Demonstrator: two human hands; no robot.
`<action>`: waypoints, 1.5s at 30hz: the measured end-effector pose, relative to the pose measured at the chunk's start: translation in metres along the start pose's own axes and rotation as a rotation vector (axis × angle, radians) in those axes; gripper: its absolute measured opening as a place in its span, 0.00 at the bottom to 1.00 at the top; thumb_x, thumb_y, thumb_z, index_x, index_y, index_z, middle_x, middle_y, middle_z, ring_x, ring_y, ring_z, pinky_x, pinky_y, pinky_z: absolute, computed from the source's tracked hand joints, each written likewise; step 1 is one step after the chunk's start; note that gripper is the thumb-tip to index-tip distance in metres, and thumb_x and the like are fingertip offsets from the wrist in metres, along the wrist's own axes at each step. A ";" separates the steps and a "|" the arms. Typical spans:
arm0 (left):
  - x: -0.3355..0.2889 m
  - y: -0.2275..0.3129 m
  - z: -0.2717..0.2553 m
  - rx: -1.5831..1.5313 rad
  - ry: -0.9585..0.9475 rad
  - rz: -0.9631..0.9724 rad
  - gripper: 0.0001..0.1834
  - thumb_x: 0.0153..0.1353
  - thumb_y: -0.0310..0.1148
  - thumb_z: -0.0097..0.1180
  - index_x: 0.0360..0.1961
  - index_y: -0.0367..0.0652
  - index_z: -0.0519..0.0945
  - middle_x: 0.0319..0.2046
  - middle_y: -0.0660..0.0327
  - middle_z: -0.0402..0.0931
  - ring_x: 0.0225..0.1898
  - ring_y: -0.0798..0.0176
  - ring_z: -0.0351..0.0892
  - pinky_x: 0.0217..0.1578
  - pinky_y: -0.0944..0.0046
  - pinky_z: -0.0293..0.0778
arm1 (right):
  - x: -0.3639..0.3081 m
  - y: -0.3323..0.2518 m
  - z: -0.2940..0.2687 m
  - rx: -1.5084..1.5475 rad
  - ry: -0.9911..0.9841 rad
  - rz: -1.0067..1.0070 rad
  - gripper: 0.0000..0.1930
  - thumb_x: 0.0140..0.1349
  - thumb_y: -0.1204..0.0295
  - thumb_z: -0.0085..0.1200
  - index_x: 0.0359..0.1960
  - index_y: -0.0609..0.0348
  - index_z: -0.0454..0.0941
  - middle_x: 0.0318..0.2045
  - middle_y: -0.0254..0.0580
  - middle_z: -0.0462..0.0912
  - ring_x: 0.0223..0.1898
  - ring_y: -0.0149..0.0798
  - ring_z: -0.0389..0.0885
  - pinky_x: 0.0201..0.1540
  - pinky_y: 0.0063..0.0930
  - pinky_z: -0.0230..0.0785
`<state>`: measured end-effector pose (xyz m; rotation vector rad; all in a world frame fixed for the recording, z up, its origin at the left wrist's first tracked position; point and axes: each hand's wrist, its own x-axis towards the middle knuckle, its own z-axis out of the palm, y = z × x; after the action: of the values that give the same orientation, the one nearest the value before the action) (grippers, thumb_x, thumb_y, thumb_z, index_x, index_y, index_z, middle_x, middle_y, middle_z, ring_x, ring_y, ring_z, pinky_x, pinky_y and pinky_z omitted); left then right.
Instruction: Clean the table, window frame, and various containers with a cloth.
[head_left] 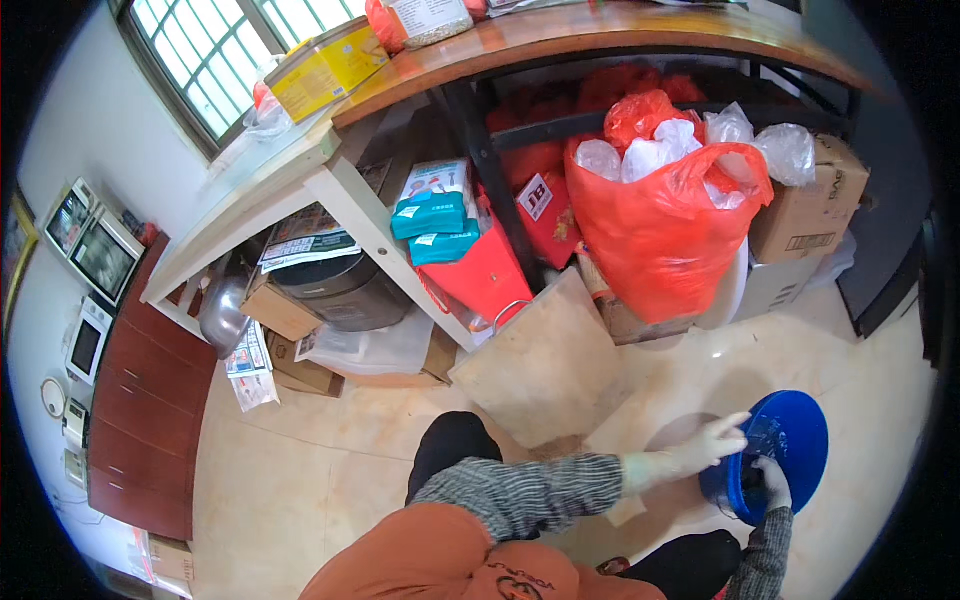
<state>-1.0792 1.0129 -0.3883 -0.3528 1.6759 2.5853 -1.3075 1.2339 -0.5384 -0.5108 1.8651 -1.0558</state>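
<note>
A blue bucket (pixel 803 432) stands tilted on the floor at the lower right, its inside wet with pale splashes. My left hand (pixel 703 447), in a white glove, is at the bucket's left rim with its fingers stretched out and nothing in them. Inside the bucket's near side is my right hand (pixel 772 483), also gloved, its fingers curled down by a dark thing (pixel 751 474) too shaded to name. Whether that hand grips it is partly hidden.
A square beige panel (pixel 545 360) leans in front of the table legs. Behind it are a full red plastic bag (pixel 665 235) and a cardboard box (pixel 808 205). Under the white table (pixel 350 215) sits a dark round pot (pixel 340 290). Red-brown cabinets (pixel 150 400) line the left wall.
</note>
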 end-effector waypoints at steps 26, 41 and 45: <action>0.147 -0.100 0.096 0.500 0.156 -0.030 0.23 0.52 0.27 0.50 0.52 0.39 0.75 0.51 0.41 0.68 0.55 0.41 0.67 0.58 0.55 0.62 | -0.036 -0.039 0.026 1.334 0.206 -0.101 0.27 0.64 0.47 0.44 0.50 0.58 0.72 0.48 0.44 0.77 0.49 0.44 0.74 0.55 0.40 0.65; 0.138 -0.070 0.078 1.365 0.054 0.296 0.21 0.53 0.51 0.49 0.32 0.47 0.86 0.44 0.56 0.78 0.54 0.48 0.64 0.60 0.34 0.46 | -0.028 -0.026 0.036 1.495 0.139 -0.001 0.31 0.64 0.42 0.35 0.59 0.52 0.66 0.56 0.47 0.71 0.56 0.50 0.69 0.60 0.48 0.60; 0.147 -0.070 0.078 1.214 0.016 0.095 0.28 0.54 0.50 0.49 0.53 0.45 0.76 0.45 0.53 0.79 0.59 0.38 0.62 0.58 0.28 0.44 | -0.031 -0.039 0.043 1.469 0.179 0.056 0.31 0.64 0.42 0.35 0.56 0.52 0.69 0.53 0.45 0.74 0.53 0.49 0.72 0.57 0.47 0.63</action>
<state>-1.2246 1.0991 -0.4515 -0.1960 2.8295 1.1505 -1.2579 1.2147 -0.5002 0.5111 0.7857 -2.0693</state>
